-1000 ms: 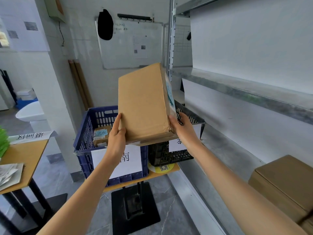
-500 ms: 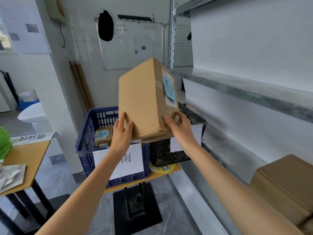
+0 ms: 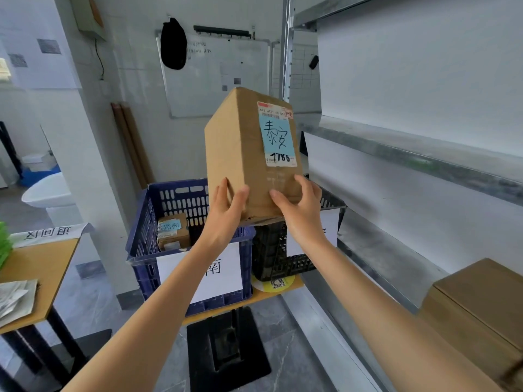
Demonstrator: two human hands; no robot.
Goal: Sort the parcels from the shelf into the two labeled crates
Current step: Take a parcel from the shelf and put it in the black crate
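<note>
Fingers (image 3: 224, 190) clamp base of cardboard parcel (image 3: 240, 154)

Left hand (image 3: 226, 213) and right hand (image 3: 298, 213) grip its lower corners; upright at 12 o'clock above blue crate (image 3: 147, 230) and black crate (image 3: 283, 256). Stiff, probably light: support the bottom edge.

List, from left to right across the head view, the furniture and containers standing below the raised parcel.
wooden table → blue crate → black crate → cardboard box on the shelf

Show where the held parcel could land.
Free: the grey metal shelf between the black plastic crate and the large brown cardboard box. The blue plastic crate's left corner holds a small cardboard parcel; the black crate's inside is hidden.
</note>
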